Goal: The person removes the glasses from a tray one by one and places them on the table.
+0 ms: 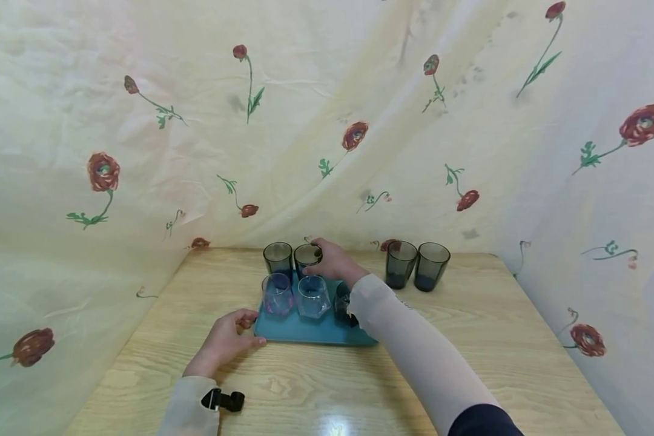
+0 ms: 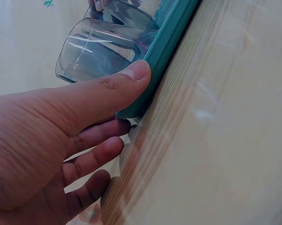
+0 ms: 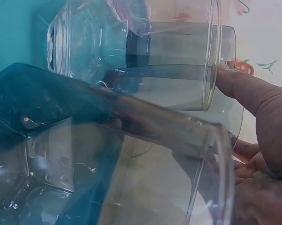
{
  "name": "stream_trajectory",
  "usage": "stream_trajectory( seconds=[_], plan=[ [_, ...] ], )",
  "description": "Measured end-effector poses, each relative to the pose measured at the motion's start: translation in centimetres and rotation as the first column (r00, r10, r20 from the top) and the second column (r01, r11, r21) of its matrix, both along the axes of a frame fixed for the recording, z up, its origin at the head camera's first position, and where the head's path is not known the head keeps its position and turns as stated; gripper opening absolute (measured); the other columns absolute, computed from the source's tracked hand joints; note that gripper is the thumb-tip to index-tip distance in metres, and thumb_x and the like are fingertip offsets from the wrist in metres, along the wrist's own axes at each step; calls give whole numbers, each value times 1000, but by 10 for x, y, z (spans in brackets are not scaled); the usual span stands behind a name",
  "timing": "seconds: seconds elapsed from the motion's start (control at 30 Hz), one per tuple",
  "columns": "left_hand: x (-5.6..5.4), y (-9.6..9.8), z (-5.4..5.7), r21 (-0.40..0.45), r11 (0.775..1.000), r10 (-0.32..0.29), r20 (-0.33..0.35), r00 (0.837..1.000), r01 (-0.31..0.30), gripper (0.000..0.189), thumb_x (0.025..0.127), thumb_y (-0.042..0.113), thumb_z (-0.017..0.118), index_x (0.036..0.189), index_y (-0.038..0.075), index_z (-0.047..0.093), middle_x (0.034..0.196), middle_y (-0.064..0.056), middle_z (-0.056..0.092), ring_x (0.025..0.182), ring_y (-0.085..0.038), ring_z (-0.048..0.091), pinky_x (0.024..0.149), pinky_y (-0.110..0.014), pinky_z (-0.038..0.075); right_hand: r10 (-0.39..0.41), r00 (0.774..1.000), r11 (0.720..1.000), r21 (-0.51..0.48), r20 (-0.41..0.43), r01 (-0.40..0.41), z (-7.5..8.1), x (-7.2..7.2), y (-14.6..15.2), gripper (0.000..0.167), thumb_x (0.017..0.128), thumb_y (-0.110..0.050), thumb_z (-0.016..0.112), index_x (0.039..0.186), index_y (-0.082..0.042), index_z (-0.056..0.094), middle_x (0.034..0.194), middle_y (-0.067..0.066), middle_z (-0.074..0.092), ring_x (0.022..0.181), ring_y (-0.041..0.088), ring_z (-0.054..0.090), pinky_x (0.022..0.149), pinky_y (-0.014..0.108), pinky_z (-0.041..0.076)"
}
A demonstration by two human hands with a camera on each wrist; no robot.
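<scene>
My left hand [image 1: 226,339] pinches the front left corner of a teal tray [image 1: 316,332], thumb on its edge and forefinger at its underside in the left wrist view. At the tray's back, my right hand [image 1: 335,261] grips a smoky grey drinking glass [image 1: 303,255] near its rim, thumb on the near side. Left of it stands another smoky glass [image 1: 277,257]. In front on the tray are a pink-tinted clear glass [image 1: 277,297] and a clear faceted glass [image 1: 313,300]. A further glass [image 1: 342,303] is partly hidden behind my right sleeve.
Two more smoky glasses, one [image 1: 400,264] beside the other [image 1: 432,267], stand upright on the wooden table [image 1: 305,387] right of the tray. A flowered cloth [image 1: 305,151] hangs behind the table and along its sides.
</scene>
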State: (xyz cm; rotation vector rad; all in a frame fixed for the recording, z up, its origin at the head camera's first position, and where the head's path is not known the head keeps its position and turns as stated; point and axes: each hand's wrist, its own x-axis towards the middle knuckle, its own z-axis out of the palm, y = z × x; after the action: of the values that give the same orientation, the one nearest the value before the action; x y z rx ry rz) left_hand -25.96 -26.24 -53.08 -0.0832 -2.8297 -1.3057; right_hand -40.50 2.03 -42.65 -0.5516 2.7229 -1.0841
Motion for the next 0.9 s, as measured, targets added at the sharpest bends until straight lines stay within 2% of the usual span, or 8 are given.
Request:
stream_trajectory(
  seconds=[0.3,0.5,0.73,0.9],
  plan=[
    [0,1,1,4,1000,1,6,1000,-1,62,76,32,97,130,18,70,108,4,67,104,-19,63,92,-48,53,-14,1000,999,-40,-14,13,3,2,6,83,89,-29,88,156,-10,43,142,15,59,127,32,59,103,48,51],
    [0,1,2,2,1000,-4,-1,1000,4,62,76,31,97,130,17,71,108,4,67,104,-18,63,92,-48,54,-36,999,991,-133,-23,33,9,5,13,81,88,-25,88,154,-9,44,138,17,59,124,35,59,99,49,53],
    [1,1,2,7,1000,2,3,1000,-2,62,76,32,97,129,17,71,109,4,67,103,-19,62,90,-46,54,-75,992,982,-182,-98,56,16,9,23,83,87,-28,90,154,-13,45,137,15,60,118,32,63,93,48,55],
    [2,2,1,17,1000,6,-2,1000,-6,59,75,31,97,127,18,72,108,5,68,101,-18,61,89,-44,53,-110,990,959,-272,-88,82,19,17,33,82,88,-29,89,155,-16,44,140,13,57,120,31,60,94,49,55]
  ],
)
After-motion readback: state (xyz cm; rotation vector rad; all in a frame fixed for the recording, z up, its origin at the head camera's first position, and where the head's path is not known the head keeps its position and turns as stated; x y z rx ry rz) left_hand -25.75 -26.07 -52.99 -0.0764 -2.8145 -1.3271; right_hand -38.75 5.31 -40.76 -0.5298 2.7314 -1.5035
